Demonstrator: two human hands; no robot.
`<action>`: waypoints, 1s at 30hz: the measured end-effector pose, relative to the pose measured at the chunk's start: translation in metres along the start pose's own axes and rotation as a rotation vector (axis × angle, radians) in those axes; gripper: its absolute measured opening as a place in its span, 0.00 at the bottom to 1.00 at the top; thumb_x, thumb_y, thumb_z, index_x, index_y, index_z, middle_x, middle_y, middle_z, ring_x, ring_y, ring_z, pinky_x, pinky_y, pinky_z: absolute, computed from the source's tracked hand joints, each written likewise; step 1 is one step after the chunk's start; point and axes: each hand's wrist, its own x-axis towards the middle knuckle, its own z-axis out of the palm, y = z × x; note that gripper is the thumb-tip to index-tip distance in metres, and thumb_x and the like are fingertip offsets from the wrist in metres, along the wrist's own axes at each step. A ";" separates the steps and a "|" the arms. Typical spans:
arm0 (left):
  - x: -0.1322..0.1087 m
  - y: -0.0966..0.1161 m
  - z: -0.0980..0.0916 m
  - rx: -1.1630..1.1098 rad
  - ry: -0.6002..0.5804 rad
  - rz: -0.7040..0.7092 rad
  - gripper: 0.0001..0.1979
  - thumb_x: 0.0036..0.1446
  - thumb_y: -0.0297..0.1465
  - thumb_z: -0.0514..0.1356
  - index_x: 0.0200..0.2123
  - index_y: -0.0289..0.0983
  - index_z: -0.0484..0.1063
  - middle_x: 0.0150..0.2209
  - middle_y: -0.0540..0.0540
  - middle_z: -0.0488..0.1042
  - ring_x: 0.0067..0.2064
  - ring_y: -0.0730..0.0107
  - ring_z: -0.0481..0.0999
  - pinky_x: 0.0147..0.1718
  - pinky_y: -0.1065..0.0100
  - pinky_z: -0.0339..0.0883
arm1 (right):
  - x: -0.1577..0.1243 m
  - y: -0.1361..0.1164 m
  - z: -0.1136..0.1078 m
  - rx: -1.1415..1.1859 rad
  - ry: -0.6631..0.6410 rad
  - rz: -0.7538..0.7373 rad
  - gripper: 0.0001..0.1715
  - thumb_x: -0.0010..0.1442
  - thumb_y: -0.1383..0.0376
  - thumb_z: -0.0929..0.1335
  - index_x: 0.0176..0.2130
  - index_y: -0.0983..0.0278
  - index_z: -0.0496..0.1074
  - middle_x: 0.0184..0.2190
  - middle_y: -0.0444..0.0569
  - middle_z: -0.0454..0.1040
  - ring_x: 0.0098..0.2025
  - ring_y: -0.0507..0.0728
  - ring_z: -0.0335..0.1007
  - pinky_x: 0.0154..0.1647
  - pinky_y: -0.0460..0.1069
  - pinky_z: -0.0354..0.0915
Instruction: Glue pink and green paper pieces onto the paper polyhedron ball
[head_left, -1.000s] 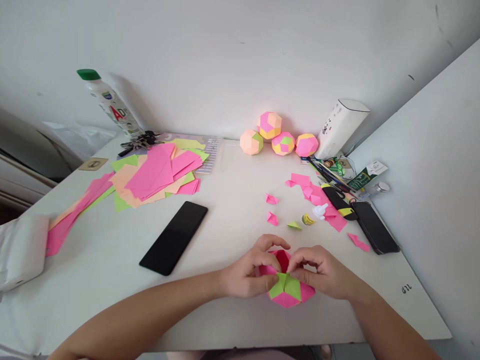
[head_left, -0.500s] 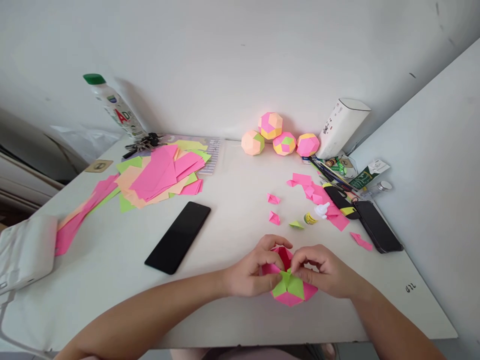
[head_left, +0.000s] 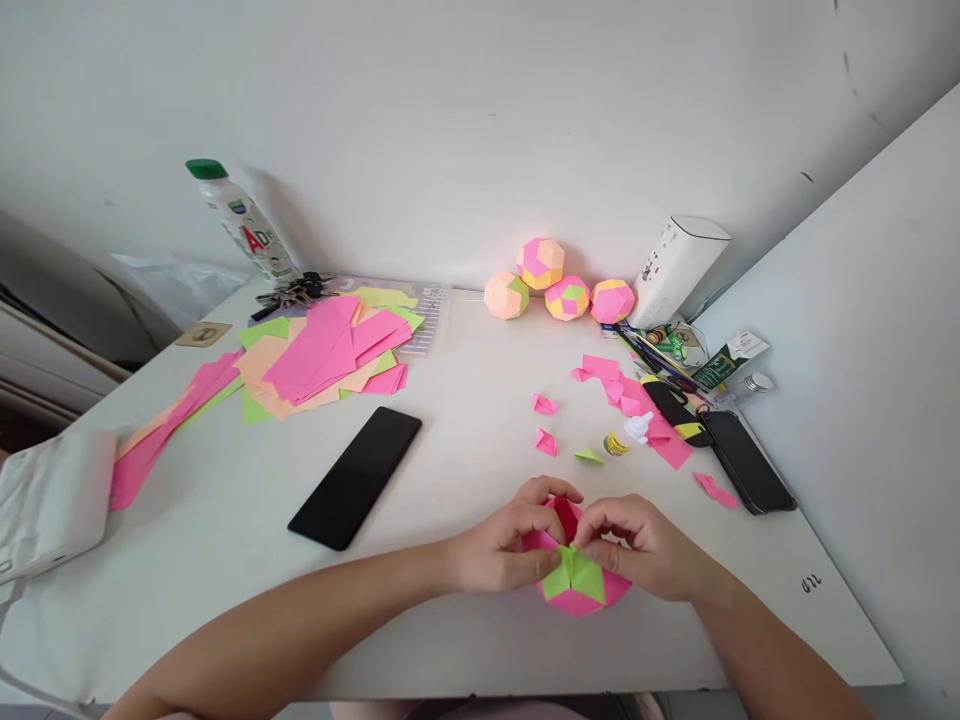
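Note:
A pink and green folded-paper ball (head_left: 574, 597) with an opening at its top sits near the front edge of the table, between my hands. My left hand (head_left: 506, 540) grips its left side, the fingers curled over the rim and the thumb on a green face. On the right, my right hand (head_left: 637, 545) pinches the green paper at the opening's edge. Just beyond lie a green folded piece (head_left: 589, 456), two pink folded pieces (head_left: 546, 441) and a small glue bottle (head_left: 628, 434) with a white nozzle.
Finished paper balls (head_left: 568, 298) stand against the wall beside a white box (head_left: 679, 270). Coloured paper sheets (head_left: 315, 350) and a black phone (head_left: 356, 478) lie to the left. Scissors (head_left: 675, 410) and a second phone (head_left: 748, 462) are at right; a white device (head_left: 56, 500) is far left.
The view has shifted slightly. Both hands keep nearly the same hold on the paper ball, with only small finger movement at the opening.

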 end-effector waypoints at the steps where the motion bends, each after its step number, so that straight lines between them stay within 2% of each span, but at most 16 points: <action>1: 0.000 0.000 0.000 0.005 -0.003 -0.008 0.01 0.55 0.27 0.57 0.31 0.36 0.66 0.55 0.40 0.58 0.59 0.54 0.61 0.57 0.49 0.56 | 0.000 0.000 0.001 0.003 0.006 -0.005 0.08 0.59 0.64 0.67 0.31 0.65 0.73 0.24 0.43 0.68 0.24 0.49 0.57 0.25 0.45 0.55; 10: 0.001 0.004 0.000 0.000 -0.015 -0.060 0.03 0.52 0.25 0.58 0.29 0.36 0.65 0.54 0.40 0.58 0.61 0.52 0.58 0.57 0.50 0.57 | 0.000 0.004 0.010 0.063 0.051 0.007 0.06 0.58 0.65 0.67 0.31 0.66 0.73 0.23 0.42 0.68 0.22 0.48 0.53 0.22 0.44 0.52; 22: 0.001 0.005 0.000 -0.056 -0.022 -0.147 0.04 0.54 0.29 0.59 0.30 0.36 0.65 0.57 0.40 0.55 0.60 0.53 0.59 0.57 0.52 0.57 | 0.000 0.008 0.012 0.090 0.087 0.059 0.05 0.56 0.66 0.67 0.31 0.66 0.73 0.23 0.42 0.67 0.23 0.48 0.54 0.23 0.44 0.52; 30: 0.002 0.005 -0.004 -0.049 -0.039 -0.152 0.05 0.55 0.32 0.58 0.33 0.36 0.66 0.58 0.39 0.53 0.61 0.52 0.57 0.57 0.51 0.55 | 0.000 0.005 0.012 0.098 0.135 0.021 0.06 0.57 0.65 0.67 0.31 0.65 0.73 0.23 0.42 0.67 0.23 0.48 0.54 0.23 0.44 0.53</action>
